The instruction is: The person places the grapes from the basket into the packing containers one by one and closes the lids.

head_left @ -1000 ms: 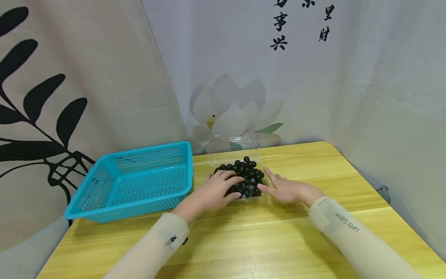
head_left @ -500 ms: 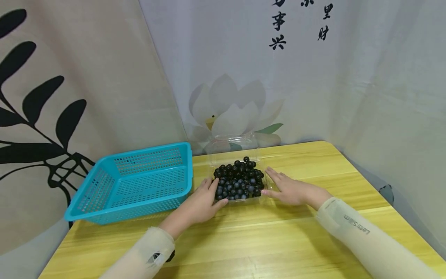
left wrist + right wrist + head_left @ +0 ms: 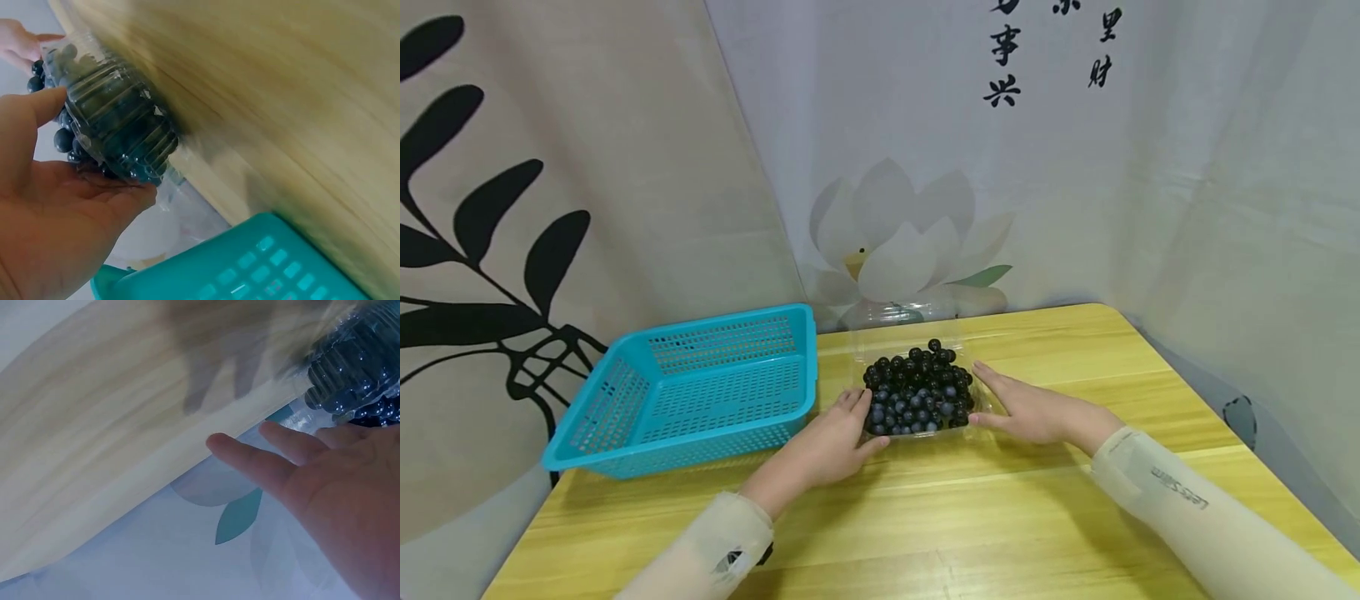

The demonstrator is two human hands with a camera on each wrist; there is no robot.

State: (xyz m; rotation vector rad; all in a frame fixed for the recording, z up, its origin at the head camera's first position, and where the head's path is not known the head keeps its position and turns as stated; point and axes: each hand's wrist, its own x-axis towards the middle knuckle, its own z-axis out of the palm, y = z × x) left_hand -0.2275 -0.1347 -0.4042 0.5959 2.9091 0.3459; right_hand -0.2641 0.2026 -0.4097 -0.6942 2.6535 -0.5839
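An open clear plastic clamshell box (image 3: 917, 434), heaped with dark round berries (image 3: 916, 398), stands on the table. Some berries are glossy black, others dusty blue. Along the box's left side lies my left hand (image 3: 827, 442), its thumb at the front corner and its fingers at the side wall. In the left wrist view, the ribbed box wall (image 3: 119, 106) shows between the thumb and fingers. On the opposite side, my right hand (image 3: 1033, 408) has straight, spread fingers, with index finger and thumb tips right at the box's edge. The box's clear lid (image 3: 902, 315) leans back behind the berries.
A blue perforated plastic basket (image 3: 722, 392) is left of the box, close to the left hand. The wooden table (image 3: 1075, 517) ends at a printed curtain (image 3: 1060, 208) just behind the box and basket.
My left hand has come off the top of the berries and moved down to the box's left side. My right hand has shifted slightly right. The lid's top edge now sits lower.
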